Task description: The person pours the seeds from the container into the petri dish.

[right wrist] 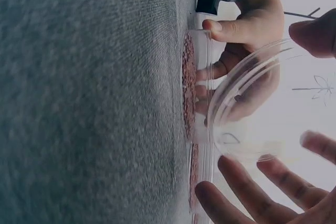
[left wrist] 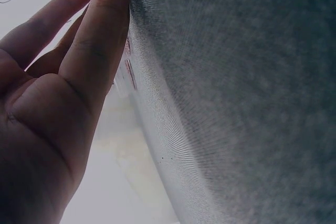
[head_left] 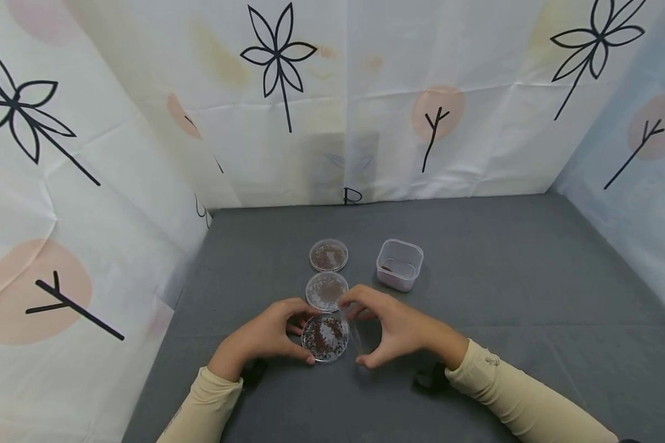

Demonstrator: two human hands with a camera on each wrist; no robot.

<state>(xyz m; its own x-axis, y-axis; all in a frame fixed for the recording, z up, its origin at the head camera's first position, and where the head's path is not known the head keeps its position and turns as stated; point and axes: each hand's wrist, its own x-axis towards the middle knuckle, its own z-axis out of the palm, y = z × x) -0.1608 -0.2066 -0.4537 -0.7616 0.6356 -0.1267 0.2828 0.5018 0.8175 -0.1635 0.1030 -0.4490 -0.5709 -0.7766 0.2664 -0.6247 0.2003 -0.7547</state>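
Note:
The nearest petri dish [head_left: 325, 338] stands uncovered on the grey cloth, with dark reddish-brown bits spread over its bottom. My left hand [head_left: 271, 332] grips its left side between thumb and fingers. In my right hand [head_left: 396, 323] is a clear round lid [right wrist: 252, 103], pinched at its rim and tilted steeply beside the dish's right edge. Two more petri dishes holding similar bits line up behind: the middle dish [head_left: 326, 291] and the far dish [head_left: 329, 255]. The left wrist view shows the left fingers [left wrist: 97, 40] low by the cloth, with only a sliver of clear plastic at their tips.
A square clear plastic tub [head_left: 400, 264] with a few dark bits inside stands right of the far dishes. Grey cloth [head_left: 504, 264] covers the table. Patterned white curtains [head_left: 399, 141] hang along the back and both sides.

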